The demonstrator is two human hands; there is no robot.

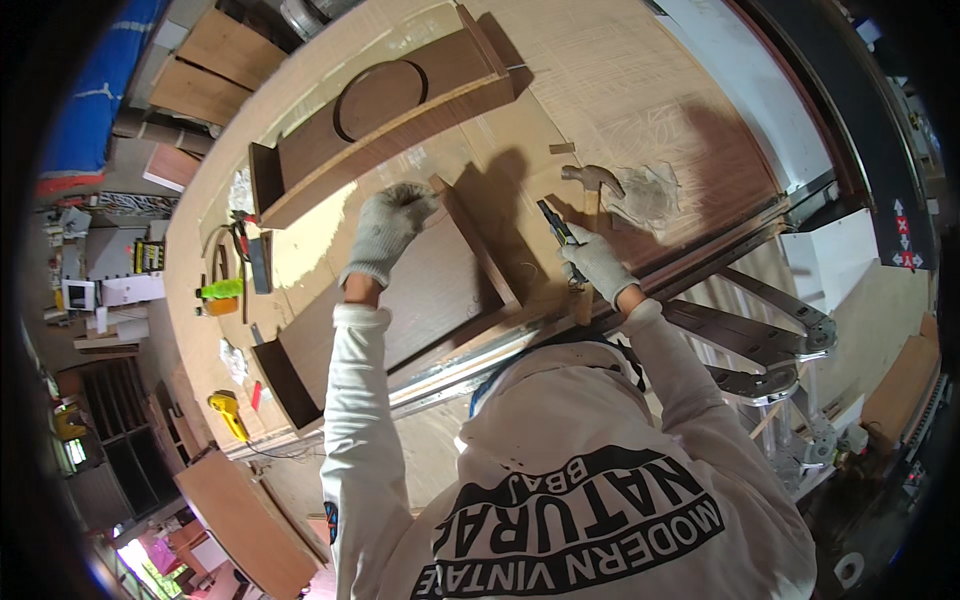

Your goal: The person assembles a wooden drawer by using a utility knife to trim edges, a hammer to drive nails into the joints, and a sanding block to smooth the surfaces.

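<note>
My left hand (393,228), in a pale work glove, is closed with its fingers curled at the far corner of a brown wooden box-like piece (430,285). What those fingers hold, if anything, is hidden. My right hand (601,263), gloved too, grips a slim black hand tool (556,222) with a yellowish stripe; its exact kind is unclear. Just beyond my right hand lies a claw hammer (592,180), its handle partly behind the glove. Farther off, a second brown wooden box-like piece (310,150) has a dark ring shape on its panel.
A crumpled whitish sheet (652,200) lies right of the hammer. Along the table's left side are red-handled pliers (241,235), a bottle with a green top (220,290) and a yellow corded tool (228,412). A folded metal ladder (740,345) stands at the right.
</note>
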